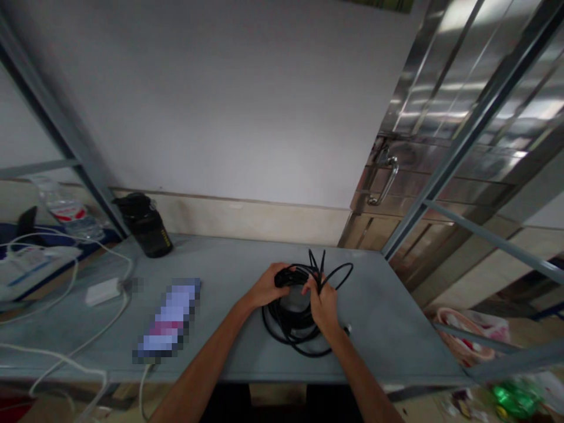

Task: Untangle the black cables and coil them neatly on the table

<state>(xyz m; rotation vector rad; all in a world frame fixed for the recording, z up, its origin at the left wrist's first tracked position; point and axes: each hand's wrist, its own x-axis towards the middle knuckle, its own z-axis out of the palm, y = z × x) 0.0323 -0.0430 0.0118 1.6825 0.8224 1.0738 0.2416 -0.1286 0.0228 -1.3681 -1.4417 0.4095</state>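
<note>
- Holding black cable [296, 321] at upper left with left grip [266, 286], pinching upper right with right grip [325, 302].
- Lying near tabletop [379, 329] front edge.
- Probably bendy, springy; best grasped around bundled turns.

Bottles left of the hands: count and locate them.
2: a black bottle on the desk, back left; a clear bottle farther left, past the metal post. Others may be hidden.

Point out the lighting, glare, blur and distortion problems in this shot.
Head view: glare streaks the metal door; the wall is unevenly lit, dimmer toward the upper left; the black cable coil is soft, strands merging; pixelation masks the phone; the metal posts splay outward, probably wide-angle distortion.
</note>
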